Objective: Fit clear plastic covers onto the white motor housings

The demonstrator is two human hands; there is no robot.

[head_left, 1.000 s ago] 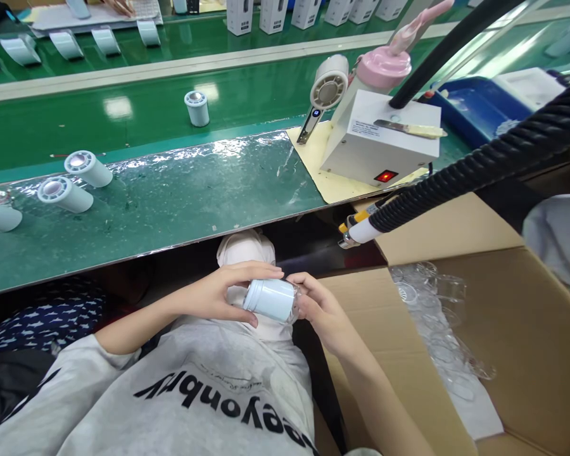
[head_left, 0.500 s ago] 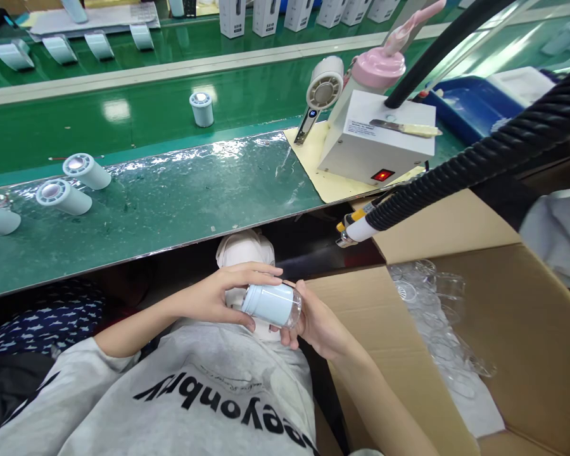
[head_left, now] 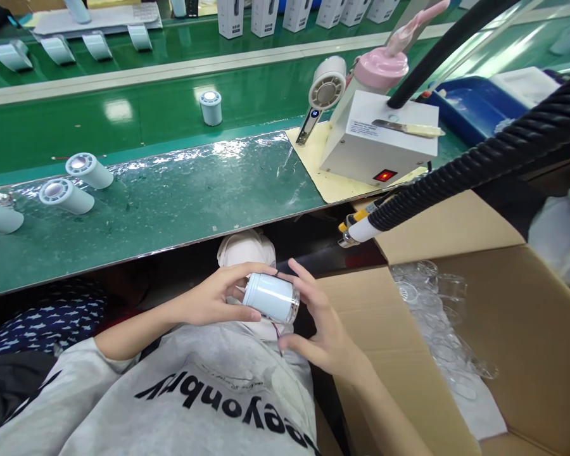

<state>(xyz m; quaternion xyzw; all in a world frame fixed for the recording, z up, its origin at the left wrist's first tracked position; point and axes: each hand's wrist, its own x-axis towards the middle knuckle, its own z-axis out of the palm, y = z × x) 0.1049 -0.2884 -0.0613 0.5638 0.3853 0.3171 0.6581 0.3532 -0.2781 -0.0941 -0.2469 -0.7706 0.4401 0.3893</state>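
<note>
Head view: two hands on a pale cylinder below the bench

Held in the lap, just under the bench (head_left: 171,209) edge, a pale blue cylinder (head_left: 270,297) lies tilted on its side. Left hand (head_left: 213,297) wraps it, thumb below, fingers curled over the top. Right hand (head_left: 320,326) is spread wide, fingertips brushing its clear end, beside a cardboard box (head_left: 503,342).
</note>
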